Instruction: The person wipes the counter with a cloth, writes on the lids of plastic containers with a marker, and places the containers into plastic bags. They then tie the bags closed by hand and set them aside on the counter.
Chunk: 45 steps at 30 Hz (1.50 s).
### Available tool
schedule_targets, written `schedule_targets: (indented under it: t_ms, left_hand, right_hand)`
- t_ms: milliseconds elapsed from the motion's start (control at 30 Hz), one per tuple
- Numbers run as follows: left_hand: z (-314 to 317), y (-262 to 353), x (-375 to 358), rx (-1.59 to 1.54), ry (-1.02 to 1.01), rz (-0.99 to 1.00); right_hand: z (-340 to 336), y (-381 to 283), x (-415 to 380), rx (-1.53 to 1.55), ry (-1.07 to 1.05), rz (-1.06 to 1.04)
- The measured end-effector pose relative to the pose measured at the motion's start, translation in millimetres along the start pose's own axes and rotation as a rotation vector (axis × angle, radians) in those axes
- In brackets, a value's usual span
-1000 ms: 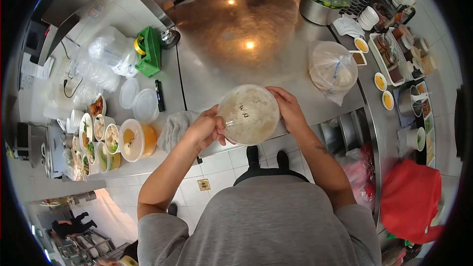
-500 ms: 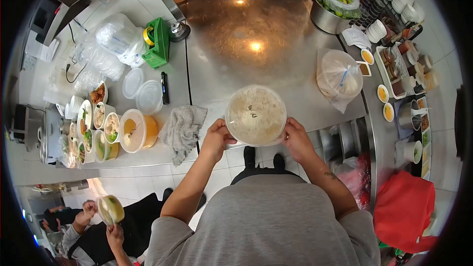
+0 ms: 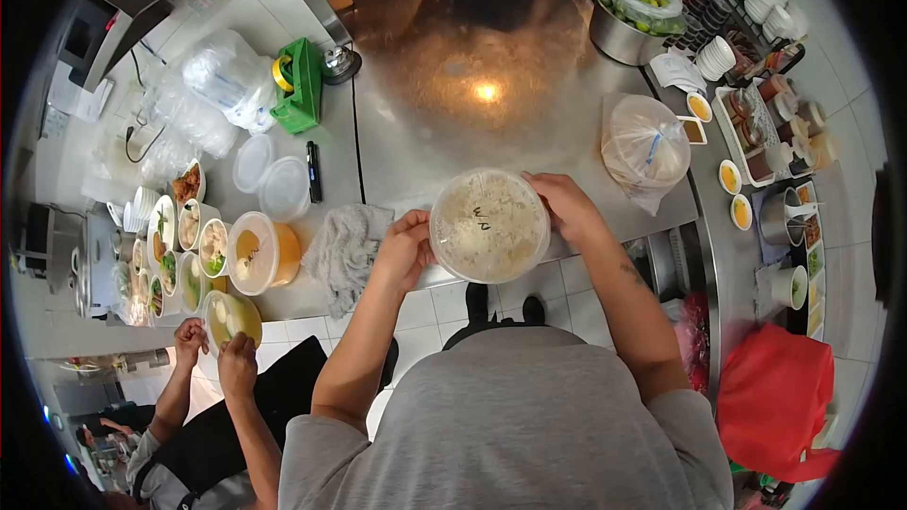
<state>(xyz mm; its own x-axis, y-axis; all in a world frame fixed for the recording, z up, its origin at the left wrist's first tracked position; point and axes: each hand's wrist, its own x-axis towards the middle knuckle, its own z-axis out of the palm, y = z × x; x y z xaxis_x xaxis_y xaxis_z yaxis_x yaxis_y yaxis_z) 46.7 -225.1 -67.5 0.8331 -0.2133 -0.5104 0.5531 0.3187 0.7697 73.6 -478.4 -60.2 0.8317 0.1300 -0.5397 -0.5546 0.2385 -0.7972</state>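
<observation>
Between my hands is a round, clear-lidded container [image 3: 489, 227] with pale contents and dark marks on its lid, at the steel counter's front edge. My left hand [image 3: 406, 247] grips its left rim, fingers closed. On its upper right rim, my right hand [image 3: 561, 208] is closed round the side. Left of my left hand lies a crumpled grey cloth [image 3: 348, 255]. A tied plastic bag [image 3: 648, 149] with pale contents rests on the counter to the right.
A co-worker's hands [image 3: 236, 368] hold a lidded container [image 3: 232, 319] at the lower left, beside several filled bowls. Flat lids [image 3: 283, 187], a black marker [image 3: 314, 172] and a green dispenser [image 3: 299, 85] lie left. A pot of limes [image 3: 627, 33] stands back right.
My right hand has shifted up along the container's rim, and my left hand slightly up. The co-worker has brought the other container up to the counter's edge near the bowls.
</observation>
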Motion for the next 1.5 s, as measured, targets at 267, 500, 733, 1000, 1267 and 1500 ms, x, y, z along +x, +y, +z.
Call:
schedule_targets:
  t_ms: [267, 500, 733, 1000, 1267, 1500]
  left_hand:
    - [11.7, -0.2, 5.5, -0.087, 0.117, 0.225]
    - [7.9, -4.7, 5.8, -0.013, 0.217, 0.348]
    - [40.3, 12.3, -23.9, 0.933, 0.289, 0.906]
    - [35.4, -14.3, -55.2, 0.963, 0.283, 0.617]
    - [110.1, 68.7, -78.1, 0.381, 0.132, 0.667]
    - [68.1, 76.8, -65.1, 0.498, 0.354, 0.69]
  right_hand:
    - [12.1, 3.1, 20.2, -0.87, 0.25, -0.928]
    - [23.1, -8.5, -14.6, -0.899, 0.314, -1.012]
    - [6.4, 27.7, 1.4, -0.725, 0.284, -0.831]
    - [-10.5, 46.7, -22.5, -0.405, 0.191, -0.553]
    - [34.0, -23.5, -9.4, -1.071, 0.392, -0.889]
    - [-35.2, -44.5, -54.6, -0.62, 0.088, -0.283]
